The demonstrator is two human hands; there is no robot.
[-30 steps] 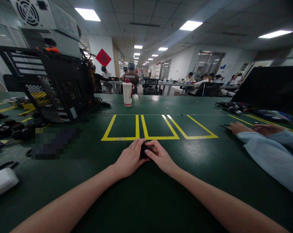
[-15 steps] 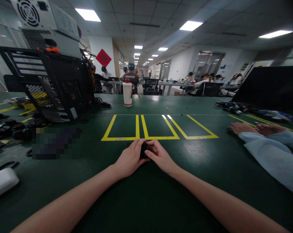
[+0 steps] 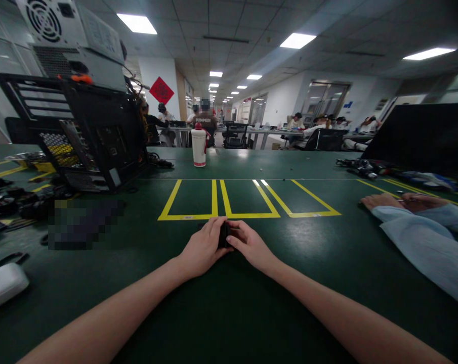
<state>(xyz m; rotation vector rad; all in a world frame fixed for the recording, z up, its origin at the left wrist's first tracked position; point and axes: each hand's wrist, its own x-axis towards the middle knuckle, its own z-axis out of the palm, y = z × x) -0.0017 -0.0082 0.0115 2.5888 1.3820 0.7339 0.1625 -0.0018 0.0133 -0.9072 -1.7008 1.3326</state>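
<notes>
Left hand: the left hand (image 3: 203, 246) rests on the table (image 3: 229, 313), fingers curled shut around the left side of a small black object (image 3: 224, 235)
Right hand: the right hand (image 3: 248, 244) meets it from the right, its grip closed on the same object, thumb on the near edge
Object: small, dark and matte, mostly hidden between the two hands; its exact shape cannot be told. It sits near the middle of the table, just on the near side of the yellow tape boxes (image 3: 229, 199)
Step in hand: by the look of it, a two-handed pinch or press on the small piece, held low against the mat
Next move: likely calls for steady, even pressure from both thumbs, since the piece is tiny and easy to slip
Table surface: dark green, smooth, faintly glossy mat
Far left: an open black computer case (image 3: 95, 136), perforated metal
Far centre: a white bottle with red cap (image 3: 199, 146), upright
Right: another person's pale blue sleeve (image 3: 422, 242) lying on the table, well apart
</notes>
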